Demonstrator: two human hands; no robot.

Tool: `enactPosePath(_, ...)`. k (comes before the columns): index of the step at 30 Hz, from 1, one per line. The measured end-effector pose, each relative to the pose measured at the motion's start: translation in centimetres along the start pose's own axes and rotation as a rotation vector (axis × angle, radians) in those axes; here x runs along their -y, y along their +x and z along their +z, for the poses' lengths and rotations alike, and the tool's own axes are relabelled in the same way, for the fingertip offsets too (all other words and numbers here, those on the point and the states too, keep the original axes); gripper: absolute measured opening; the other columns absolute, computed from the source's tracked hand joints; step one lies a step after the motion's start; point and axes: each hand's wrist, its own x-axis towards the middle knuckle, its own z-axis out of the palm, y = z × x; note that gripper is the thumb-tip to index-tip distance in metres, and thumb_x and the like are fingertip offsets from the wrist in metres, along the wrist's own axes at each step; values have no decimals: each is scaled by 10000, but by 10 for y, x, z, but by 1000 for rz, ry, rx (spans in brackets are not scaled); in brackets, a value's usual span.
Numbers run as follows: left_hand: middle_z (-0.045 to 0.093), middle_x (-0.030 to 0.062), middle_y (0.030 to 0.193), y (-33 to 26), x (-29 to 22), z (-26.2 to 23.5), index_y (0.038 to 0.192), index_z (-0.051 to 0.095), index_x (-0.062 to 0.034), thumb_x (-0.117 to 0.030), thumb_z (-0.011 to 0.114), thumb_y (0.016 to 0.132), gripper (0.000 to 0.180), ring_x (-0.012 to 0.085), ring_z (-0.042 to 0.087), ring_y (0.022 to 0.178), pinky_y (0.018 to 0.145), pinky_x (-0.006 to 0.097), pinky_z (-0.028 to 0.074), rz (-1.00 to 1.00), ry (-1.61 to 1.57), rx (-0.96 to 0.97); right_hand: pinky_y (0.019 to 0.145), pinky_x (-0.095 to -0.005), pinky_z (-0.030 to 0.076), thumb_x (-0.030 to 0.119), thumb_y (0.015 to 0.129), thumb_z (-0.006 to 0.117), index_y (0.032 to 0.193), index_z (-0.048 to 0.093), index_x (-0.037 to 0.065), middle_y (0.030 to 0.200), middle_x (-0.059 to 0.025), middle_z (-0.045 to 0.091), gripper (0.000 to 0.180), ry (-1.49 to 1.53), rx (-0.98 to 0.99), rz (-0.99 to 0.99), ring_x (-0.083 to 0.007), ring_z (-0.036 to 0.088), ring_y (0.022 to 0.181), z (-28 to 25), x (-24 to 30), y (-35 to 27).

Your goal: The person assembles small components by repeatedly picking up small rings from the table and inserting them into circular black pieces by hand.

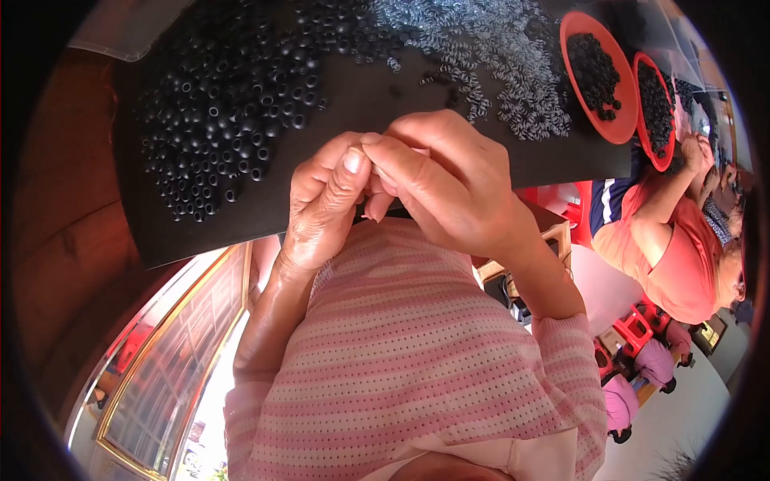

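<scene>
Black mat point(401, 104): matte, flat sheet, its near edge running just behind the hands; bare strip of mat along that edge, between the heaps and the hands.

Black beads point(224, 104): small, round, glossy, each with a centre hole; loose heap on the far left of the mat, thinning toward its left edge.

Left hand point(325, 204): fingers curled in tight, thumb pressed against the right fingertips; whatever it pinches is too small and hidden to tell.

Right hand point(441, 180): folded over the left, fingertips meeting the left thumb at the mat's near edge; the held piece cannot be made out.

Grey rings point(497, 56): tiny pale wire-like loops, scattered thickly on the far right of the mat.

Red bowls point(618, 120): two shallow, smooth, round dishes at the mat's right end, each holding dark beads.

Another person point(674, 248): seated at far right, orange top, hands at the table.

Pink striped top point(417, 361): ribbed knit, fills the near foreground.
</scene>
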Motion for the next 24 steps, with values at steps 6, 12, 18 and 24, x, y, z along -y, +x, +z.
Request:
enactPosePath(6, 607, 50, 854, -2, 3, -5, 1088, 567, 4, -305, 479, 980, 339, 79, 474, 619, 566, 207, 391, 26, -118, -14, 544, -281, 493, -25, 756, 639, 1089, 616, 24, 893, -108, 606, 337, 325, -55, 242, -197, 611, 674, -4, 10, -5)
enactPosePath(12, 605, 45, 871, 0, 12, -8, 1140, 548, 1, -95, 578, 924, 238, 59, 466, 635, 570, 199, 404, 124, -70, 51, 530, -256, 479, -37, 773, 623, 1122, 621, 41, 865, -76, 576, 358, 255, 78, 229, -161, 604, 621, -16, 3, -5)
enactPosePath(18, 606, 58, 860, -1, 8, -5, 1072, 556, 3, -159, 569, 939, 211, 61, 471, 616, 563, 203, 411, 118, -85, 28, 525, -276, 483, -17, 740, 673, 1070, 646, 62, 841, -75, 572, 340, 112, 106, 186, -180, 605, 644, -26, -4, -15)
enactPosePath(24, 605, 61, 825, -1, 8, -5, 1040, 557, 2, -171, 594, 924, 212, 60, 478, 608, 550, 203, 412, 76, -13, 62, 593, -324, 472, 66, 803, 664, 981, 620, 49, 809, -98, 572, 184, -169, 174, 447, -260, 576, 673, -85, -48, -19)
